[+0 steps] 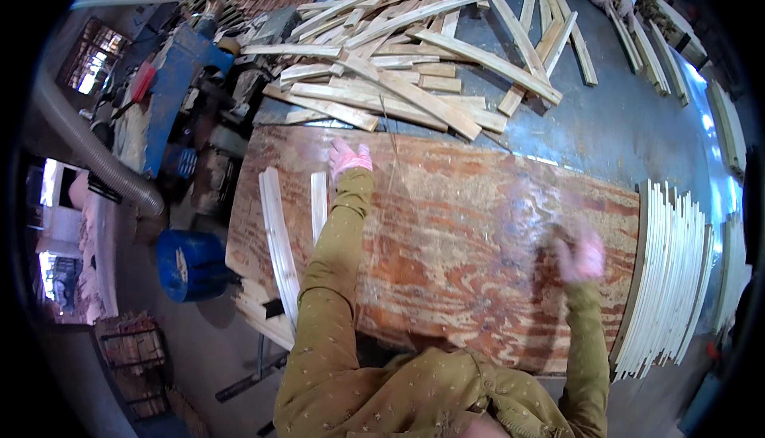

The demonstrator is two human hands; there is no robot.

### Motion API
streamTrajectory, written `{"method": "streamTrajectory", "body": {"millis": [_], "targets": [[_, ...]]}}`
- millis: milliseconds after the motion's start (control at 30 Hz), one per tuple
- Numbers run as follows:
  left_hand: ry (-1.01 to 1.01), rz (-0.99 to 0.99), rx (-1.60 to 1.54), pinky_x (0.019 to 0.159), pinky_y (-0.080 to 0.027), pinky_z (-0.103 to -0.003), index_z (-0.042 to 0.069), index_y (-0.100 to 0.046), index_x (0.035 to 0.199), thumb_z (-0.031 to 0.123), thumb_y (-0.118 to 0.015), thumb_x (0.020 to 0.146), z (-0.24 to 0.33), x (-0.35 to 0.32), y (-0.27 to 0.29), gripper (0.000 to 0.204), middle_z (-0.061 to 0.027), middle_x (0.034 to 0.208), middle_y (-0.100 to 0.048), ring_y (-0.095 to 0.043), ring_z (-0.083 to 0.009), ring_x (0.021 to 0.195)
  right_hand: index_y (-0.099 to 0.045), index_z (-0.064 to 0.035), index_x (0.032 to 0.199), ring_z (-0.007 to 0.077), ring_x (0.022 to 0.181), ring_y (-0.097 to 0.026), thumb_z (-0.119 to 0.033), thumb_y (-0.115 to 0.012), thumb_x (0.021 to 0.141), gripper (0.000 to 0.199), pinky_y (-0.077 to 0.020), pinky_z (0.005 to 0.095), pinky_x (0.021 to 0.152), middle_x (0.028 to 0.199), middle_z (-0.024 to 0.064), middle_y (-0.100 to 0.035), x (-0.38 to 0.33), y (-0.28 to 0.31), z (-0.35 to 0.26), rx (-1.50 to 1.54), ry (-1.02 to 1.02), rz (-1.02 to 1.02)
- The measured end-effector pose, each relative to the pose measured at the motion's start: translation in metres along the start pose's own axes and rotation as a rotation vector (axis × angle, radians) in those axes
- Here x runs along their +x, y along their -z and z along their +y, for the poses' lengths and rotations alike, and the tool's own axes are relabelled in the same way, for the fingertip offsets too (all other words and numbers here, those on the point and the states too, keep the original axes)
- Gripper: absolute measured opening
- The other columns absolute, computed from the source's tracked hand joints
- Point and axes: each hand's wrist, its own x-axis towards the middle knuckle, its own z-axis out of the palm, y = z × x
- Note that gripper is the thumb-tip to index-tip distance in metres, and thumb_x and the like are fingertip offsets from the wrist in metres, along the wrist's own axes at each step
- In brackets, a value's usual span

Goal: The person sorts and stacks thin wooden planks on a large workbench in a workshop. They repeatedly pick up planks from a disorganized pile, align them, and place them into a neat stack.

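My left hand (349,159), in a pink glove, is over the far left part of a worn plywood board (454,231). Its fingers look apart, and I see nothing held in them. A short pale wooden strip (319,199) lies beside my left forearm, partly hidden by the sleeve. Farther left, a few longer strips (277,235) lie together. Over the right part of the board is my right hand (583,255), also gloved in pink, smeared by motion so its fingers cannot be made out. Close to it, a row of narrow strips (665,278) lies side by side at the board's right edge.
A loose heap of wooden strips (398,91) covers the far side of the grey metal table (629,131). At the far right, another person's gloved hands (612,3) touch some strips. A blue machine (171,87) with hoses and a blue drum (191,265) stand at left.
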Motion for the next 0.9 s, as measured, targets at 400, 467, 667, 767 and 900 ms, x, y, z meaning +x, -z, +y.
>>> {"method": "streamTrajectory", "body": {"millis": [400,467,667,767,900], "targets": [[0.603,-0.445,-0.922,0.094,-0.044,-0.044,-0.001,-0.036,0.135,0.038,-0.062,0.081,0.043,0.169,-0.020,0.072,-0.0169,0.122,-0.056,-0.057,-0.0302,0.105,-0.014,-0.0075,0.150,0.0354,0.132,-0.040,-0.046,-0.080,0.067,0.112,-0.0292,0.0419,0.112,0.143,0.0243,-0.039,0.342,-0.202,-0.217,-0.204,0.144,-0.708],[0.588,-0.401,-1.134,0.077,-0.048,-0.042,0.001,-0.052,0.120,0.028,-0.065,0.080,0.010,0.163,-0.037,0.050,-0.0151,0.099,-0.063,-0.061,-0.0280,0.088,-0.014,-0.0073,0.150,0.0363,0.125,-0.048,-0.042,-0.079,0.068,0.110,-0.0376,0.0397,0.107,0.135,0.0246,-0.048,0.345,-0.196,-0.228,-0.195,0.143,-0.780],[0.449,-0.329,-2.156,0.058,-0.050,-0.038,0.009,-0.045,0.123,0.000,-0.059,0.078,0.000,-0.003,-0.011,0.047,-0.0058,0.083,-0.055,-0.053,-0.0224,0.069,-0.013,-0.0072,0.151,0.0386,0.123,-0.050,-0.040,-0.077,0.068,0.109,-0.0404,0.0410,0.105,0.136,0.0275,-0.046,0.320,-0.164,-0.187,-0.232,0.055,-0.842],[0.203,-0.406,-2.120,0.053,-0.055,-0.035,0.009,-0.040,0.131,-0.004,-0.058,0.079,-0.046,-0.093,0.004,0.056,-0.0111,0.108,-0.057,-0.059,-0.0209,0.066,-0.019,-0.0060,0.149,0.0352,0.112,-0.058,-0.037,-0.076,0.070,0.102,-0.0468,0.0399,0.099,0.122,0.0261,-0.057,0.292,-0.097,-0.168,0.113,-0.073,-1.049],[0.372,-0.557,-1.778,0.050,-0.053,-0.033,0.009,-0.040,0.131,0.009,-0.060,0.088,-0.047,-0.186,0.016,0.048,-0.0087,0.097,-0.059,-0.057,-0.0172,0.059,-0.041,0.0069,0.134,0.0309,0.099,-0.066,-0.023,-0.067,0.080,0.067,-0.0550,0.0480,0.086,0.116,0.0250,-0.060,0.154,-0.060,-0.098,1.751,-0.802,-1.364]]}}
